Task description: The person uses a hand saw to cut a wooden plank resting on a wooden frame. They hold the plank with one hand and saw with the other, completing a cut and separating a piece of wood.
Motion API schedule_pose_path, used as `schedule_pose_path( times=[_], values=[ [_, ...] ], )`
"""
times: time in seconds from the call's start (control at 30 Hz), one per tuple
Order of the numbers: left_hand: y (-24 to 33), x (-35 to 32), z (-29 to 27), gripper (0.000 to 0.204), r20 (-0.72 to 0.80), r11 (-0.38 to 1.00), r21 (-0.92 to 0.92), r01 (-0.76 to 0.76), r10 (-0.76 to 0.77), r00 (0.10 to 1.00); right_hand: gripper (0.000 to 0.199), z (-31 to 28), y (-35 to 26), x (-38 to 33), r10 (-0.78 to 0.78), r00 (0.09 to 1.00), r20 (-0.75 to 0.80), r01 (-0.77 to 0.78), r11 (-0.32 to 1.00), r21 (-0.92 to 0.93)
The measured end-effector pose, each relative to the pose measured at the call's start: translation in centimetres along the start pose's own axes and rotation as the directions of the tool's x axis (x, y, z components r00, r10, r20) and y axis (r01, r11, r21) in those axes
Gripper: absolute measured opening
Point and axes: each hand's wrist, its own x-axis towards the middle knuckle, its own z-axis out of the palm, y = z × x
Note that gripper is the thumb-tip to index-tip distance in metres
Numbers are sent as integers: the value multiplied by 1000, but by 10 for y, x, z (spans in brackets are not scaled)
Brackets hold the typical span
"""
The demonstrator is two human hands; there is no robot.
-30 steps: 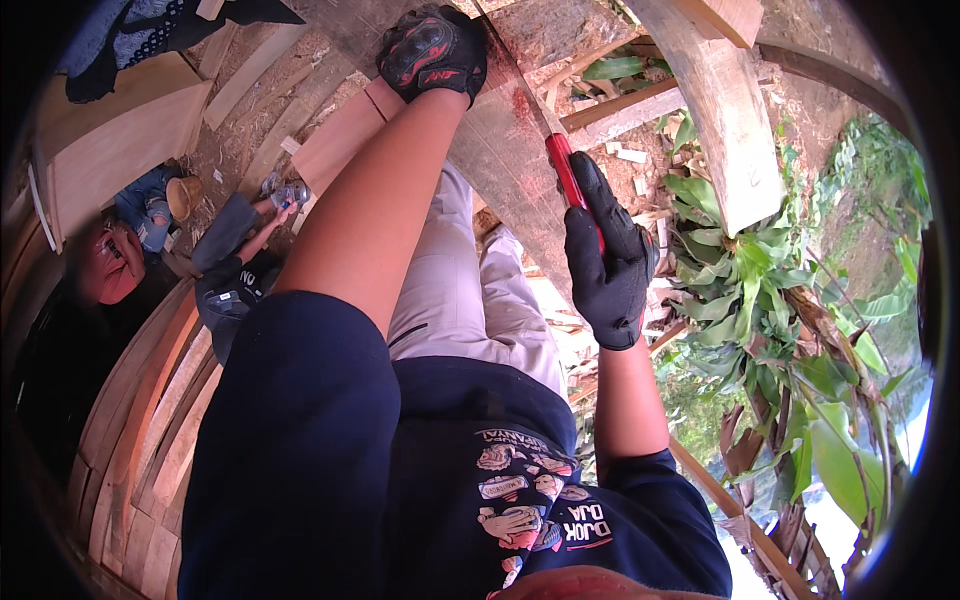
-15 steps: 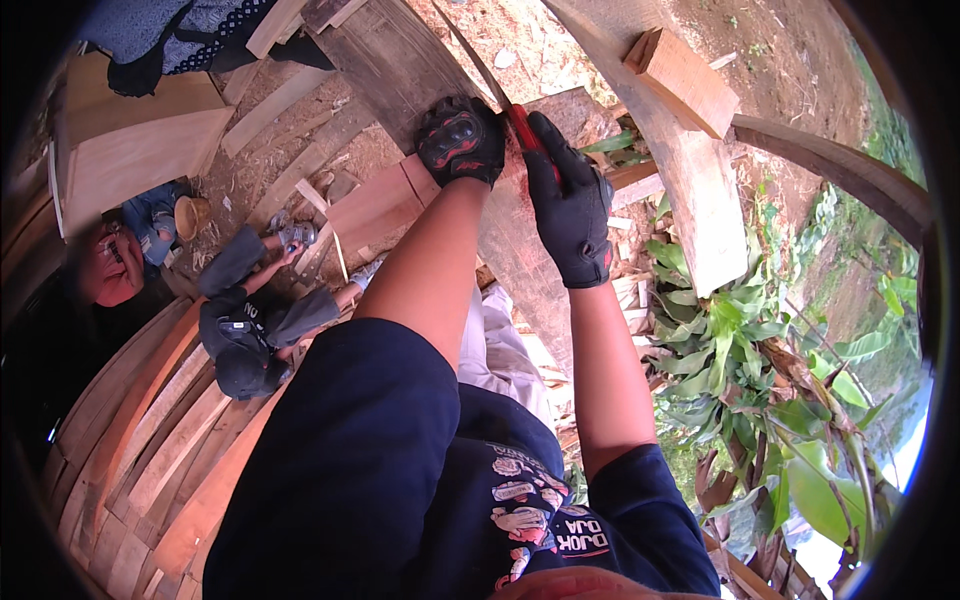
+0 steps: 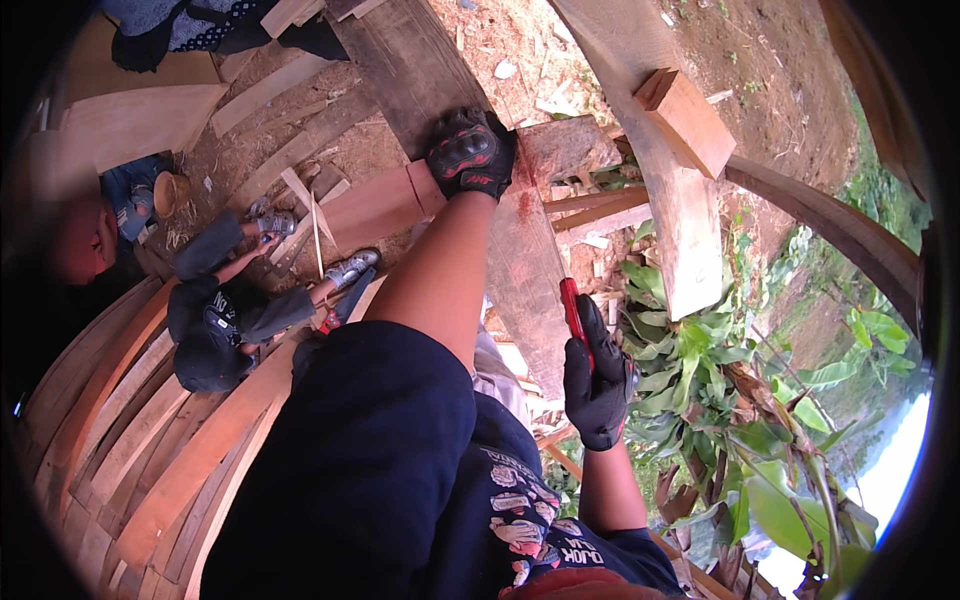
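Closest in, the person's dark blue sleeve and printed shirt fill the lower middle of the view. Just beyond, the right hand [image 3: 597, 388], in a black glove, is drawn back near the body with its fingers clamped round the red handle of a tool [image 3: 573, 314]; only the handle shows, pointing up and away, and its working end cannot be made out. The bare left forearm stretches straight out from the sleeve, and the left hand [image 3: 470, 152], in a black padded glove with red marks on the knuckles, lies flat and palm down on a thick, rough timber beam [image 3: 520, 250], pressing on it rather than gripping. The two hands are well apart. The beam is weathered grey-brown with a reddish stain just below the left hand. A paler sawn plank [image 3: 665, 190] runs beside it on the right, with a square wooden block [image 3: 685, 120] sitting on its upper part. Stacked curved boards [image 3: 130, 440] of reddish wood lie along the left edge. Farther off on the left, another person [image 3: 215, 320] in dark clothes and grey shoes sits among offcuts on bare earth littered with chips. Green broad-leaved plants [image 3: 720, 400] grow to the right.
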Motion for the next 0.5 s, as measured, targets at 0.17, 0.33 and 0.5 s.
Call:
schedule_pose_path(
  times=[0.17,0.33,0.5],
  values=[
    [4,0,-8,29,93,996,-85,28,-20,995,52,37,-6,78,-85,996,28,87,992,-95],
    [6,-8,-2,30,-74,998,-59,-10,6,997,49,60,-11,149,-153,988,31,155,981,-115],
    [-2,-1,-3,28,-1,993,-94,67,-67,998,59,34,-39,155,199,970,137,-199,980,-18]
  ],
)
